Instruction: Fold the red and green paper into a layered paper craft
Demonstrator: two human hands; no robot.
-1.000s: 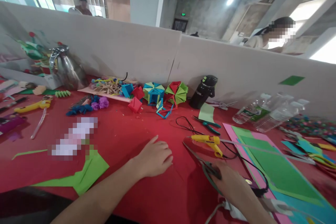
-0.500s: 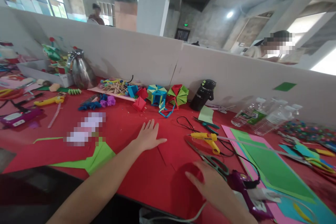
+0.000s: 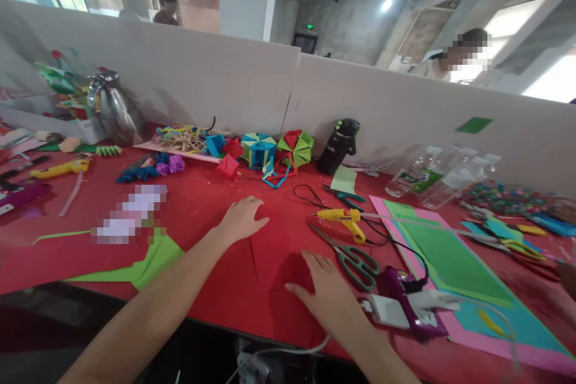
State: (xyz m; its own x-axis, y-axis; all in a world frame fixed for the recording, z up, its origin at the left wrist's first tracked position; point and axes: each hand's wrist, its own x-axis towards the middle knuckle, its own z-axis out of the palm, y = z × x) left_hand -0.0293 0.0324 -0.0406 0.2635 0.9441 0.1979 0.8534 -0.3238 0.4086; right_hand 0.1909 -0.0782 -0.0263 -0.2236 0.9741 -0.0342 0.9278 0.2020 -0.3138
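Though held a second ago, the scissors lie beside the spread right hand, lower centre; the left hand spreads mid-frame.

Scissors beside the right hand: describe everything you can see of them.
The scissors have slim, greyish blades that look like metal and two looped, dull green handles, apparently plastic. They lie flat on the red tabletop, blades pointing away from the person and to the left, just below the yellow glue gun in the picture. The blades look nearly closed. The handles sit just right of the right hand, which does not grip them; whether the fingertips brush them is unclear.
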